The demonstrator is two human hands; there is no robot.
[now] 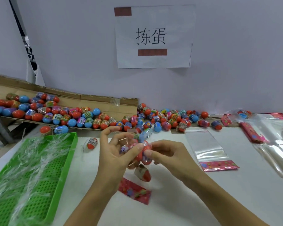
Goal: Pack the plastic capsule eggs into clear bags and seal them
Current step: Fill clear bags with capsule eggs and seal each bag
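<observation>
Both hands meet over the middle of the worktop [178, 201], working one clear bag [138, 154] that already has several eggs in it, red and blue ones pressed together behind the film. The left hand [114, 154] curls round the bag from 9 o'clock, thumb and fingers cupping it, and the right hand [167, 154] pinches its side from 3 o'clock. The bag's pink printed end [135, 190] hangs down toward 6 o'clock, with one red egg [144, 174] low inside the film just above it. Whether the mouth is sealed yet cannot be told; the film there is blurred, and my guess is that filling or closing is under way. Much is left: a long heap of loose eggs [153, 119] runs along the wall at 12 o'clock, more lie on the cardboard [104, 101] at 10 o'clock, and a single egg [91, 143] sits just left of the hands. An empty bag [207, 147] lies flat at 3 o'clock, with a pile of spare bags [271, 144] farther right. The green tray [39, 168] at 8 o'clock holds clear plastic strips, and I cannot make out any finished bags in it.
</observation>
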